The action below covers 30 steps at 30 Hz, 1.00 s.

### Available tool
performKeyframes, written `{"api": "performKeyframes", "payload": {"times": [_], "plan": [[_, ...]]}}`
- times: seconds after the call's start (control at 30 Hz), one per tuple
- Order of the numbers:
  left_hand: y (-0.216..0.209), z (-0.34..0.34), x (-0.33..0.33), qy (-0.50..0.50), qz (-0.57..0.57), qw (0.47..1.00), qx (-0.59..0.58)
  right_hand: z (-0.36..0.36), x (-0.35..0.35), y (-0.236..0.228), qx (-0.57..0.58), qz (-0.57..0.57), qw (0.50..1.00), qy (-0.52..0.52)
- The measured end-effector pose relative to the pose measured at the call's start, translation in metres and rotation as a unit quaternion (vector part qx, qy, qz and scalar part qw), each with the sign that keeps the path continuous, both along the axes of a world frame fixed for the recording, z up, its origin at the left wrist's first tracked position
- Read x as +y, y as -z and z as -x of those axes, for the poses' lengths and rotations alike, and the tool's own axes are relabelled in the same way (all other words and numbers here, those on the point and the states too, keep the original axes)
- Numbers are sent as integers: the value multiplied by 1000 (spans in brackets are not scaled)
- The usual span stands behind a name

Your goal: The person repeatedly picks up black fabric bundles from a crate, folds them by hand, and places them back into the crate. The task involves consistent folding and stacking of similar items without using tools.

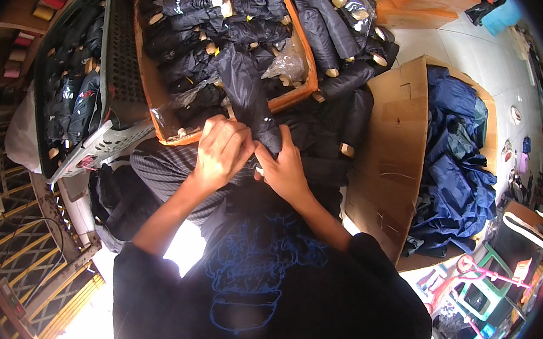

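Observation:
A black folded umbrella (247, 93) slants from the box toward my lap, its fabric loosely wrapped round the shaft. My right hand (284, 169) is closed round its near end, thumb toward the left hand. Close beside it, my left hand (223, 149) is closed in a pinch, fingertips meeting the right thumb at the umbrella's edge. What sits between those left fingertips is too small to make out. Beyond my hands stands an orange-rimmed box (312, 60) full of black folded umbrellas with pale handle ends and bits of clear plastic wrap.
To the left is a dark perforated crate (124, 79) of folded umbrellas. More black umbrellas (326, 29) are piled right of the box. A large cardboard box (385, 160) at the right holds blue fabric (448, 178). A metal lattice gate (20, 238) stands at lower left.

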State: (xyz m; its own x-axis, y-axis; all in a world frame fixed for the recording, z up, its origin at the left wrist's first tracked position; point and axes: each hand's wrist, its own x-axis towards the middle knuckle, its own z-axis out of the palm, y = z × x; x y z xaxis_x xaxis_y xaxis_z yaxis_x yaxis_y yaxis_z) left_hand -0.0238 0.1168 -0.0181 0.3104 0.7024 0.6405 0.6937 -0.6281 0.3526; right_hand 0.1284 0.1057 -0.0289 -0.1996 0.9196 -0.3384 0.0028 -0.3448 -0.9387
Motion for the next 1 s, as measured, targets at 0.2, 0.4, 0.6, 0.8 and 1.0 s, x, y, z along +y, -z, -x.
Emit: {"api": "performKeyframes", "payload": {"times": [0.2, 0.4, 0.6, 0.8, 1.0], "plan": [[9, -1, -19, -32, 121, 963, -239, -11, 10, -7, 133, 82, 987, -19], [-4, -10, 11, 228, 398, 553, -696, -9, 1, -17, 224, 106, 965, -86], [-8, -16, -7, 138, 411, 588, -682, -2, 0, -20, 200, 122, 969, -78], [-23, -29, -22, 61, 434, 602, -667, 1, -6, -18, 179, 75, 981, -22], [-30, -24, -31, 39, 433, 622, -651, 6, -7, -14, 246, 45, 968, -18]]}}
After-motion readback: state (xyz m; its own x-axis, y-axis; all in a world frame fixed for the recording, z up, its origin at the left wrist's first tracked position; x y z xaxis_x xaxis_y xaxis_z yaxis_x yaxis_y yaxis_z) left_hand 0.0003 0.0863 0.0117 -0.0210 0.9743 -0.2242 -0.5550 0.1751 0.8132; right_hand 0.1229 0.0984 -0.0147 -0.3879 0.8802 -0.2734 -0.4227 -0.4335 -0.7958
